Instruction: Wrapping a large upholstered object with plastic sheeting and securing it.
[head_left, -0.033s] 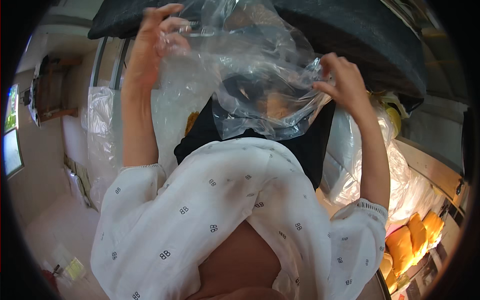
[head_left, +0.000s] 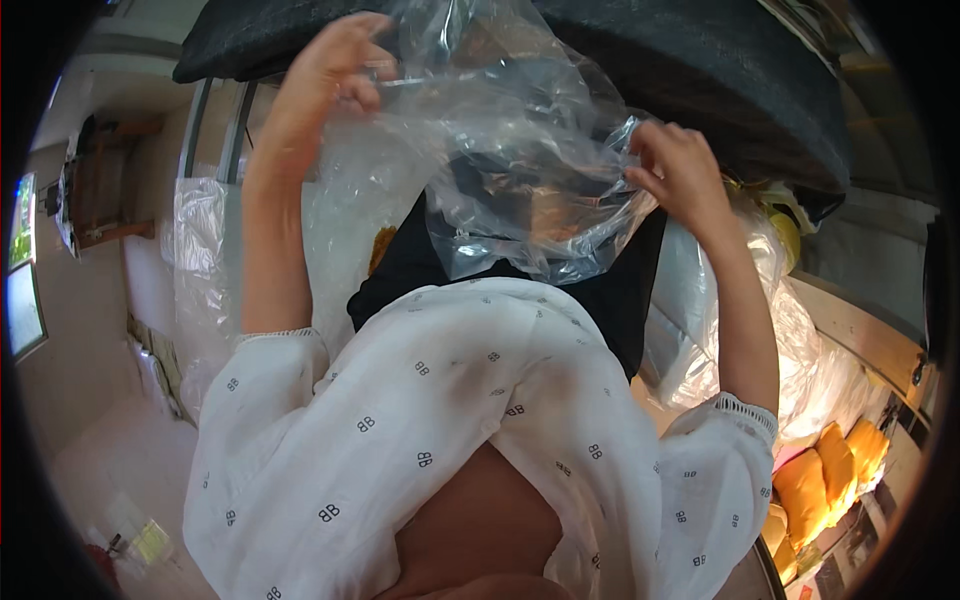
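- The clear plastic bag (head_left: 520,170) is held up between both hands, spread over a black garment (head_left: 600,290) that hangs in front of the person's white patterned blouse (head_left: 450,420).
- The left hand (head_left: 335,75), at about 11 o'clock in the view, has its fingers pinched together on the bag's upper edge.
- The right hand (head_left: 680,175), at about 2 o'clock, has its fingers closed on the bag's crumpled right edge; its fingertips are partly buried in the film, so how deep the hold goes cannot be told.
- From the left hand the bag hangs toward 4 o'clock; from the right hand it stretches toward 9 o'clock, touching both.
- Likely trouble: the thin film is slippery and bunched, so one edge may slide out of a pinch and the mouth fall shut.
- Pulling the two edges hard apart could stretch or tear the film where it is already creased near the right hand.
- More clear plastic sheeting (head_left: 215,260) hangs at 9 o'clock and yellow cushions (head_left: 830,470) lie at 4 o'clock, well apart from the hands.
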